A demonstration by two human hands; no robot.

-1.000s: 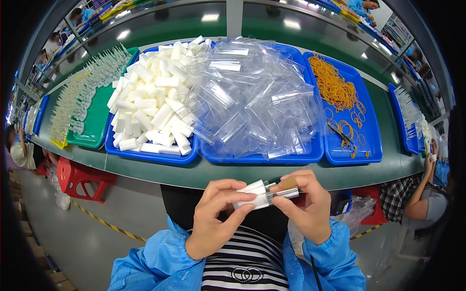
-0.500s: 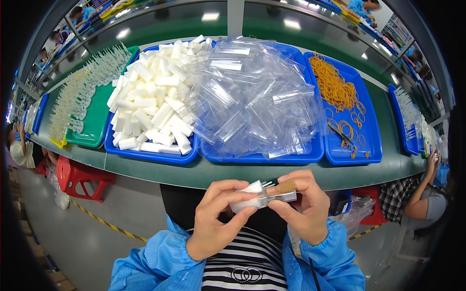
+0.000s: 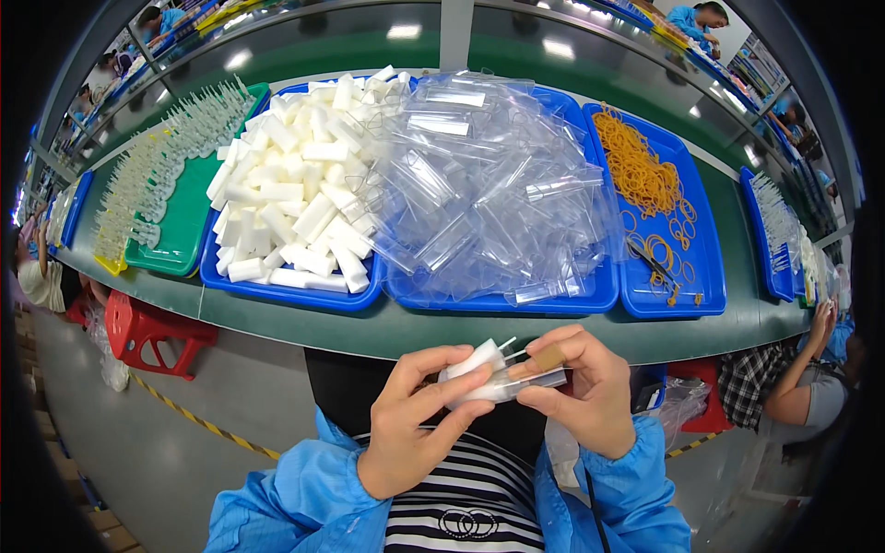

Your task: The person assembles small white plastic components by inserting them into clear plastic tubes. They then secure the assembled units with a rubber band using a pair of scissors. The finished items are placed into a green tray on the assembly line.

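Note:
My left hand (image 3: 411, 417) is closed, fingers and thumb round white foam pieces (image 3: 479, 356) held just past the table's near edge. Thin white sticks (image 3: 508, 343) poke out of the foam on its right side. My right hand (image 3: 595, 396) pinches a clear plastic sleeve (image 3: 553, 378) between thumb and fingers, right against the foam; a tan tape band (image 3: 549, 358) wraps one of its fingers. How far the sleeve covers the foam is partly hidden by my fingers.
On the green table (image 3: 277, 324) stand a blue tray (image 3: 369, 297) of white foam blocks, another (image 3: 604, 293) of clear plastic sleeves, and a third (image 3: 714, 276) with rubber bands (image 3: 636, 166) and tweezers (image 3: 653, 258). A green tray (image 3: 189, 240) holds clear spiky parts. A red stool (image 3: 157, 334) is at left.
The foam in my left hand has tilted up, with its sticks pointing more upward and farther apart. My right hand has shifted slightly right and its fingers have moved along the sleeve.

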